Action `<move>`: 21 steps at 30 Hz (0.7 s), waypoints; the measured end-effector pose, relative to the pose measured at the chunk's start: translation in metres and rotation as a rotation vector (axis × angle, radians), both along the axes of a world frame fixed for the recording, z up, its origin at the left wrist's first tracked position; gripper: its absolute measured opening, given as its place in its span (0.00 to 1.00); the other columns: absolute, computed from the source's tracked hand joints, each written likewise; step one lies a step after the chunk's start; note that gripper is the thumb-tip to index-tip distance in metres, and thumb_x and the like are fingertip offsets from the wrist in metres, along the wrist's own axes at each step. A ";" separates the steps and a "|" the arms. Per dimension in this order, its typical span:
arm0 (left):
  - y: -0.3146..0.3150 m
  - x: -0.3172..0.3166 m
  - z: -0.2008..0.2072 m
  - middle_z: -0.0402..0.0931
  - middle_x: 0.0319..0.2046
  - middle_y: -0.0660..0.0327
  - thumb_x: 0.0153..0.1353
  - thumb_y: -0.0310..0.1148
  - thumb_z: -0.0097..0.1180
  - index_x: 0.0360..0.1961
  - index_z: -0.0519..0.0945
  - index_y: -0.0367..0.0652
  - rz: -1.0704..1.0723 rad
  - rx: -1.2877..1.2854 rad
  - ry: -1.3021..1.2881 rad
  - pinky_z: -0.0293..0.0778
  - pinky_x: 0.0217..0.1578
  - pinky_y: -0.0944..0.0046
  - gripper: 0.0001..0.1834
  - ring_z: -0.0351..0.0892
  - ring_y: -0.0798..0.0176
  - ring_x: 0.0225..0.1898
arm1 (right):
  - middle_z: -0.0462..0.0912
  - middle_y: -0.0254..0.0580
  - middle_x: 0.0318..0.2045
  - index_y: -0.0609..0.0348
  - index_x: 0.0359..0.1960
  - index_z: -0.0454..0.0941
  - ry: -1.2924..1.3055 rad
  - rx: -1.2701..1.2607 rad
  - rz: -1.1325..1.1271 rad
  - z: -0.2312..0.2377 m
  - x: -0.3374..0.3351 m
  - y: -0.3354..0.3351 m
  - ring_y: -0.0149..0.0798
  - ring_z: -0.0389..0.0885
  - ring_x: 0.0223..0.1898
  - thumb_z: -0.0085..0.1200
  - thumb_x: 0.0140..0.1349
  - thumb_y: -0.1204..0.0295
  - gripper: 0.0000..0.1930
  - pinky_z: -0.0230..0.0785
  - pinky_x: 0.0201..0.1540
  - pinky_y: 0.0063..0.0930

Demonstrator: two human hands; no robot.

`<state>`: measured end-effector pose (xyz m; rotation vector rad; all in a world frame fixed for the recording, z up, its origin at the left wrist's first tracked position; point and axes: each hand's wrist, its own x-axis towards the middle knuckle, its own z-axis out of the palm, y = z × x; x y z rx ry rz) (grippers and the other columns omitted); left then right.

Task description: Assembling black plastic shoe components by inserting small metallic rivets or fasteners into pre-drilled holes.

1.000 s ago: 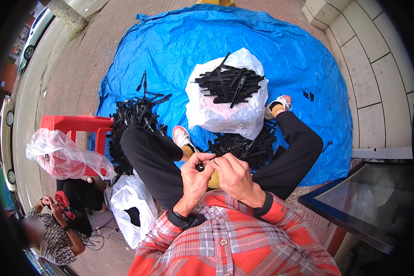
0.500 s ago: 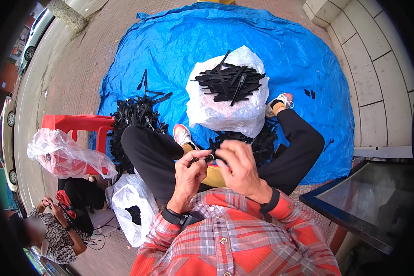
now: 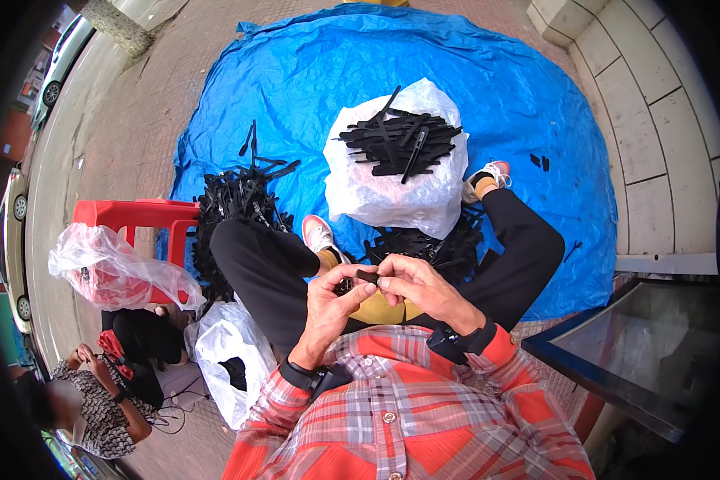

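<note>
Bulging white plastic sack [image 3: 392, 192] upright on the blue tarp, topped with black strips, smaller white plastic bag [image 3: 228, 352] by the left knee, clear crumpled plastic bag [image 3: 108, 268] against the red stool

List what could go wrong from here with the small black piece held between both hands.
The small black piece is pinched only at the fingertips of the left hand and right hand, so it might slip and drop into the black strips on the blue tarp, where it would be hard to spot. The black strips stacked on the white bag overhang its top and could slide off if a knee bumps the bag.
</note>
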<state>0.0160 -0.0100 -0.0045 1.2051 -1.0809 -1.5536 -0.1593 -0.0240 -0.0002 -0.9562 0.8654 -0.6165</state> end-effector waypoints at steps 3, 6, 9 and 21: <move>-0.002 0.005 -0.003 0.71 0.22 0.72 0.51 0.26 0.61 0.37 0.79 0.38 -0.041 -0.027 0.022 0.58 0.21 0.80 0.10 0.63 0.81 0.22 | 0.71 0.32 0.27 0.64 0.39 0.71 -0.027 -0.061 -0.226 0.009 0.011 0.005 0.22 0.70 0.25 0.45 0.62 0.71 0.09 0.61 0.27 0.17; -0.003 0.009 -0.004 0.71 0.24 0.70 0.49 0.26 0.63 0.34 0.80 0.39 -0.075 0.085 0.018 0.62 0.26 0.77 0.10 0.66 0.78 0.26 | 0.72 0.33 0.30 0.64 0.43 0.72 0.202 -0.568 -0.139 0.008 0.014 0.003 0.22 0.70 0.28 0.44 0.64 0.69 0.12 0.61 0.30 0.16; -0.002 0.010 -0.007 0.70 0.23 0.71 0.49 0.26 0.63 0.34 0.80 0.39 -0.099 0.162 0.009 0.62 0.26 0.77 0.09 0.65 0.78 0.26 | 0.73 0.30 0.30 0.63 0.44 0.74 -0.027 -0.203 -0.143 0.002 0.016 0.004 0.20 0.69 0.29 0.45 0.64 0.67 0.13 0.60 0.32 0.15; 0.004 -0.006 -0.007 0.72 0.22 0.69 0.47 0.24 0.64 0.33 0.80 0.38 -0.057 -0.066 -0.006 0.62 0.25 0.77 0.10 0.67 0.78 0.24 | 0.73 0.31 0.23 0.61 0.33 0.68 -0.192 0.168 -0.347 0.002 0.003 0.006 0.21 0.67 0.22 0.57 0.54 0.75 0.10 0.57 0.22 0.13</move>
